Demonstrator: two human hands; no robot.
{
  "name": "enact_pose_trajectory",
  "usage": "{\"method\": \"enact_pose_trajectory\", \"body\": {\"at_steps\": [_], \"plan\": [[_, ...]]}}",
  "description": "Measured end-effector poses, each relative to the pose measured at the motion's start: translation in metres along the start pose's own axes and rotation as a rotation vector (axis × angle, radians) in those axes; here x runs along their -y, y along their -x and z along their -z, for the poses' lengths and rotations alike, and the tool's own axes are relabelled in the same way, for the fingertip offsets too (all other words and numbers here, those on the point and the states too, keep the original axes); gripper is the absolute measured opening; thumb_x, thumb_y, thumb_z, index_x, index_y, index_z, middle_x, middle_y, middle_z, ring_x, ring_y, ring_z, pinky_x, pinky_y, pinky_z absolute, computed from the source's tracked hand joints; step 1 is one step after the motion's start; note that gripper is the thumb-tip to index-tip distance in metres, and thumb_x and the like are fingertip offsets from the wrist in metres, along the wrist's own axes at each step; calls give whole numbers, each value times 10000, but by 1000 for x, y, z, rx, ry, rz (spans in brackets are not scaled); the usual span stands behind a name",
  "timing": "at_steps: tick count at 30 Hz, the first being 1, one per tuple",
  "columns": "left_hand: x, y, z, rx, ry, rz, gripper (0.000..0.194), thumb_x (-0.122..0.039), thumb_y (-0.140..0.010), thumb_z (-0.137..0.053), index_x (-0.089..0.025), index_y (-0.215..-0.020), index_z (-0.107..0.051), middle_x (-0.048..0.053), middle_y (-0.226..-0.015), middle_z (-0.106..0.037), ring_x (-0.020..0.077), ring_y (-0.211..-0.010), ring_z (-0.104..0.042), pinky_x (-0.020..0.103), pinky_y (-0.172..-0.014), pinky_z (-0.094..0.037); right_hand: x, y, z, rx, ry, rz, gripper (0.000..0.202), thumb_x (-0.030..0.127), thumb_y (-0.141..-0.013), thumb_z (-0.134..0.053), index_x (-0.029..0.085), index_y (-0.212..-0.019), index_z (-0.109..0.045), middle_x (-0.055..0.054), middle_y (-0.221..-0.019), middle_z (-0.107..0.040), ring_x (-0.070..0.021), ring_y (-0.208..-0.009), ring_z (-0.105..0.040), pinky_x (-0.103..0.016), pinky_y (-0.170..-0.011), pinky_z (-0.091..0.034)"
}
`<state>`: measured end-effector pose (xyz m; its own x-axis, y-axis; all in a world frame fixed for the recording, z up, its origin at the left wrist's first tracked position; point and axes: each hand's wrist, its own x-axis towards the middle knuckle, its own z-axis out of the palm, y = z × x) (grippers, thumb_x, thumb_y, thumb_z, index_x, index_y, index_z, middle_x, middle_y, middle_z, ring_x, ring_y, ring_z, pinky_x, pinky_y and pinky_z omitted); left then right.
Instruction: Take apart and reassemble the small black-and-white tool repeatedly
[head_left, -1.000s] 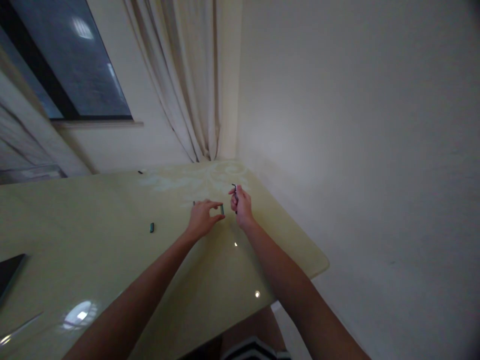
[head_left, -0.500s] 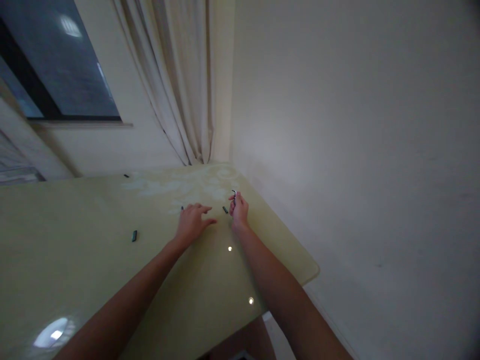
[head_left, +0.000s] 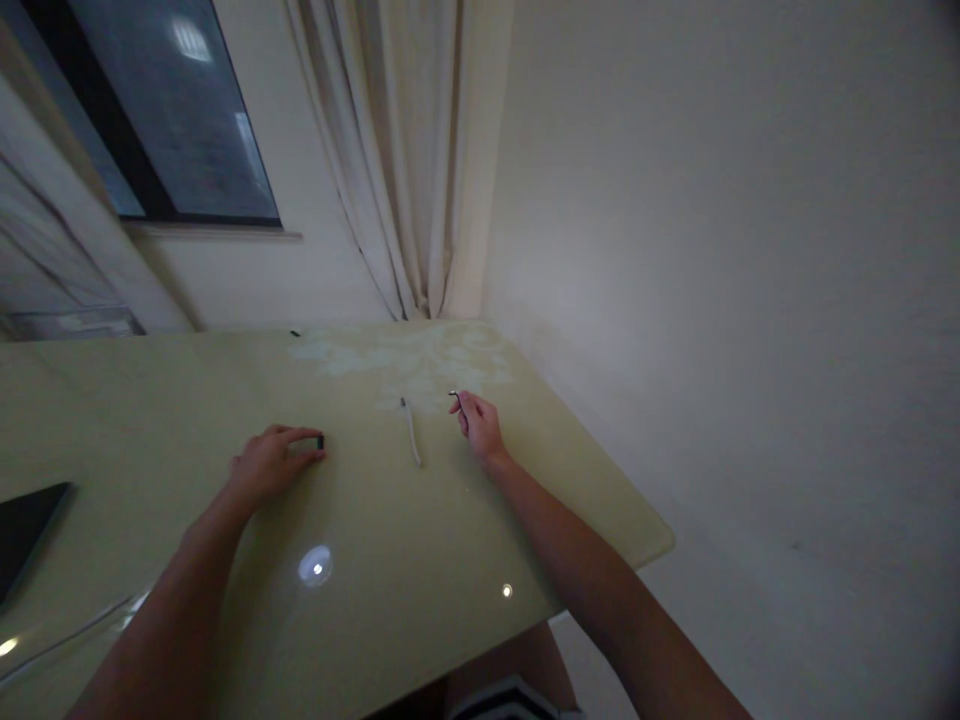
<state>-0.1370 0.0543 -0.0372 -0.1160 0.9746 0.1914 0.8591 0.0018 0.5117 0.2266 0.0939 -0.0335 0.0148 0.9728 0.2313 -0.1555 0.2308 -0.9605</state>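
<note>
The left hand (head_left: 274, 462) pinches a small dark block (head_left: 320, 442) between thumb and fingers, over the table (head_left: 390, 610). The right hand's (head_left: 477, 425) fingers are curled round a thin bent tool (head_left: 455, 395). Between both lies a pale stick (head_left: 412, 434); a dark scrap (head_left: 295, 333) sits near the far edge, a black slab (head_left: 26, 535) and pale cord (head_left: 67, 637) leftward.

The left grip (head_left: 271, 465), moved leftward, now pinches another dark block (head_left: 320, 442).
</note>
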Motion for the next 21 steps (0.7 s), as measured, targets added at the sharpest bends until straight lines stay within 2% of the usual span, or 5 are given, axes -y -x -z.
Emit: {"method": "enact_pose_trajectory", "body": {"at_steps": [3,7,11,16,21], "plan": [[-26,4,-4,-25,-85,-51,395,-548,-782,-708,-271,-1035,-834,150,-1150,-717,384,-1032,-654,495,-889,-495,4,2,1,49,30,-38,621,803,-799,-631,188,-715,-644,85,-491,-362,-71,-425,-269,-241,-424,-181],[-94,23,-17,-115,303,-278,435,-571,-805,-743,-249,-1094,-797,110,-1146,-697,266,-934,-640,401,-865,-536,14,13,-7,232,4,-163,545,691,-726,-785,158,-794,-698,87,-545,-415,-55,-438,-265,-235,-427,-155],[-148,46,-35,-108,551,-425,406,-565,-839,-755,-273,-1119,-791,85,-1073,-690,241,-924,-620,379,-856,-541,23,28,-16,428,-112,-262,490,616,-745,-825,144,-831,-727,87,-556,-424,-45,-444,-228,-240,-444,-133],[-157,57,-43,-96,632,-414,373,-494,-839,-782,-291,-1151,-786,73,-1079,-686,222,-890,-600,355,-817,-532,26,32,-15,563,-196,-335,465,548,-706,-881,149,-912,-761,71,-604,-481,-42,-451,-230,-245,-451,-129],[-156,55,-39,-35,723,-239,537,-534,-787,-805,-266,-1249,-750,63,-1057,-730,185,-783,-583,302,-705,-481,25,32,-13,478,-82,-208,416,546,-736,-855,171,-886,-752,65,-609,-469,-68,-488,-270,-243,-480,-182]]}}
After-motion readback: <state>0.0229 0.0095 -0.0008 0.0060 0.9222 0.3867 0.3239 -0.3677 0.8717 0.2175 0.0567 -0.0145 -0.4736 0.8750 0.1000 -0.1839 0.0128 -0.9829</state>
